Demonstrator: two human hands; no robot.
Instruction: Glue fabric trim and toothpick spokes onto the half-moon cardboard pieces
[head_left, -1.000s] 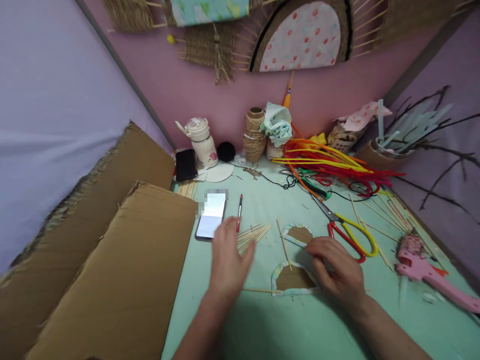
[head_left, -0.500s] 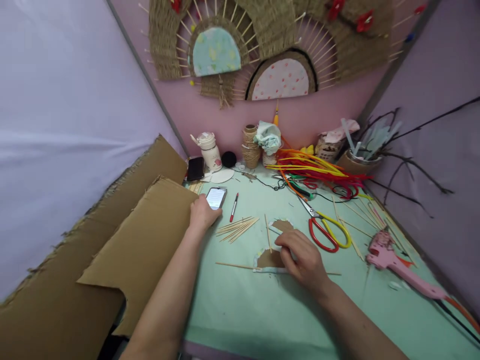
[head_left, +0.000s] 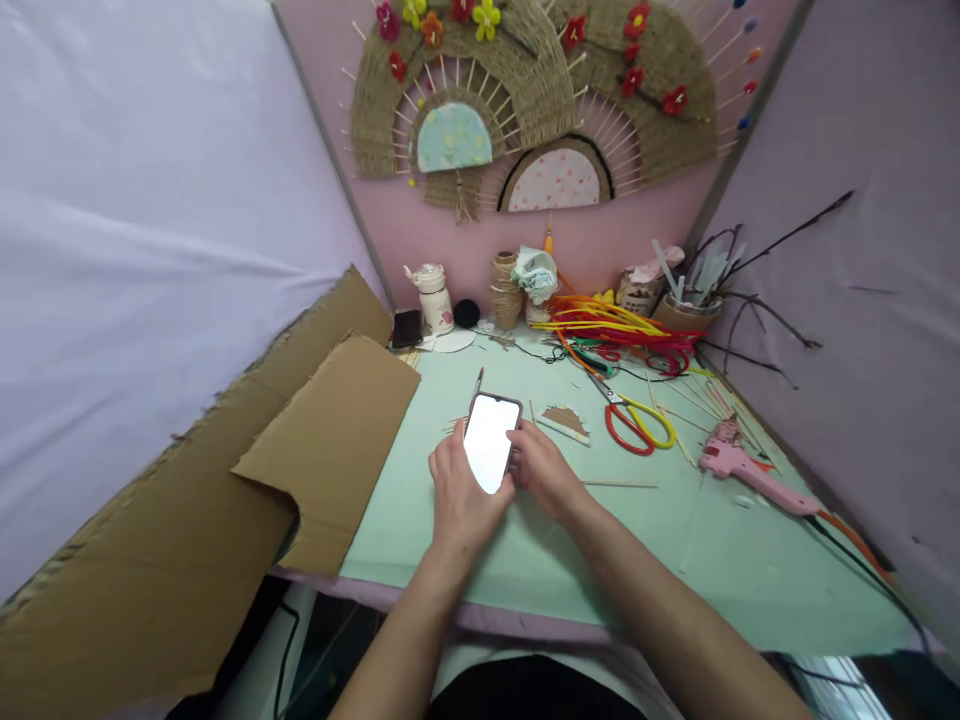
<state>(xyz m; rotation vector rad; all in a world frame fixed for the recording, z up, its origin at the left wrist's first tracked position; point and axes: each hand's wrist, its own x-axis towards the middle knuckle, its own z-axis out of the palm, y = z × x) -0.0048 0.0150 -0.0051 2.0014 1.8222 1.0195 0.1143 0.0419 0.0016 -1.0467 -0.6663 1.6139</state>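
A phone with a bright white screen (head_left: pixel 491 442) is held up over the middle of the table. My left hand (head_left: pixel 463 492) wraps round its left side and lower edge. On its right side, my right hand (head_left: pixel 541 468) grips the edge, with the thumb at the screen. Just right of the phone lies a small half-round cardboard piece with a pale border (head_left: pixel 566 422). The phone and hands hide most of the thin sticks; one stick (head_left: pixel 621 485) shows to the right of my right hand. A pen (head_left: pixel 479 378) pokes out behind the phone.
Cardboard sheets (head_left: pixel 330 440) lean at the left. Scissors (head_left: pixel 637 425) with red and yellow handles lie right of centre, and a pink glue gun (head_left: pixel 757 474) farther right. Along the back stand a white bottle (head_left: pixel 435 300), a twine spool (head_left: pixel 506 292), coloured stems (head_left: pixel 622 325) and branches (head_left: pixel 780 235).
The phone has been lifted off the table and brought toward me by my left hand. My right hand has left the cardboard pieces and taken hold of the phone too. The view has shifted.
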